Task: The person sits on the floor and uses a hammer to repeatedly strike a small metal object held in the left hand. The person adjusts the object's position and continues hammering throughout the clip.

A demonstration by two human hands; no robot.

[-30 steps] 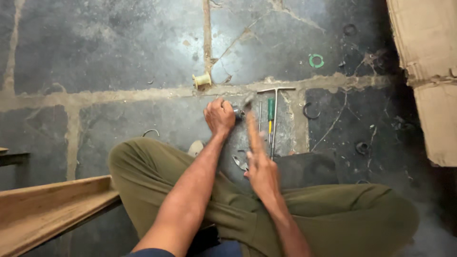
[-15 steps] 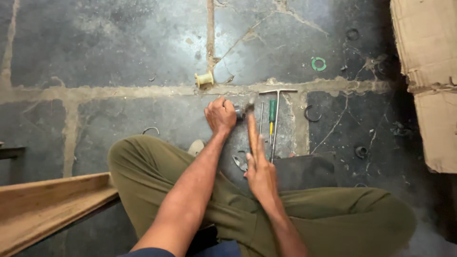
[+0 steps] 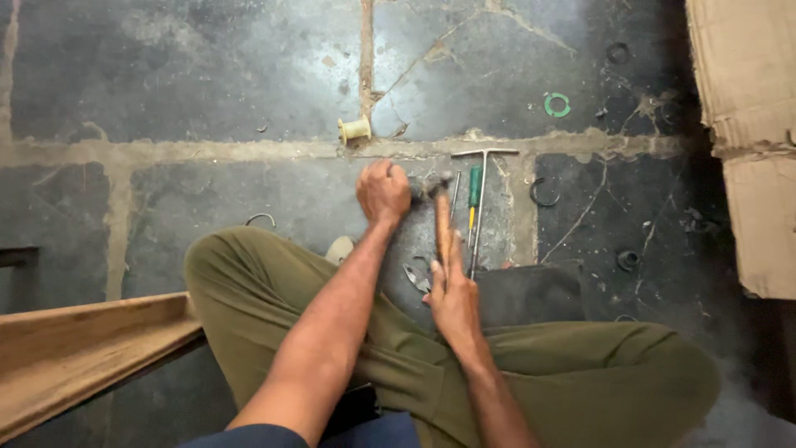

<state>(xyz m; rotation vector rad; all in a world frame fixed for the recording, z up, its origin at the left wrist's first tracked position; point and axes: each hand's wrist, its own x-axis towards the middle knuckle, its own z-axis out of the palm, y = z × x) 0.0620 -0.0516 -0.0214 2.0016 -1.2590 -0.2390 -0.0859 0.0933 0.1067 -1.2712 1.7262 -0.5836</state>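
Bare forearms, olive trousers, a dark blue top

Both arms are uncovered to the edge of the picture, and neither the left hand (image 3: pixel 383 192) nor the right hand (image 3: pixel 453 300) wears a glove. The trousers (image 3: pixel 580 373) are loose, creased olive-green cloth. At the bottom edge shows dark blue fabric (image 3: pixel 373 433), probably a shirt hem.

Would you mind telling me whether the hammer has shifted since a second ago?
No. The hammer in the right hand keeps its place just left of the green-handled screwdriver, head by the left hand.
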